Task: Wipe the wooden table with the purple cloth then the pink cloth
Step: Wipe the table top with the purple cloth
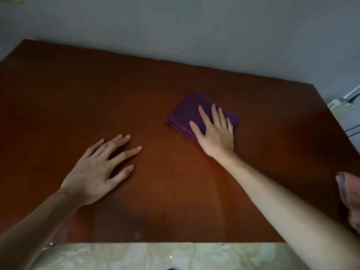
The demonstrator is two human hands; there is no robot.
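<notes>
Your right hand (pixel 215 133) lies flat on the folded purple cloth (pixel 187 115), fingers straight and slightly spread, pressing it onto the table (pixel 78 94) right of centre, toward the far side. Your left hand (pixel 97 170) rests palm down on the bare wood nearer you, well apart from the cloth, fingers straight and fanned out. The pink cloth (pixel 348 197) sits bunched at the table's right edge, just beside your right forearm. Beyond the far right corner stands a pale appliance (pixel 348 114); its label is too blurred to read. A grey wall (pixel 194 26) backs the table.
</notes>
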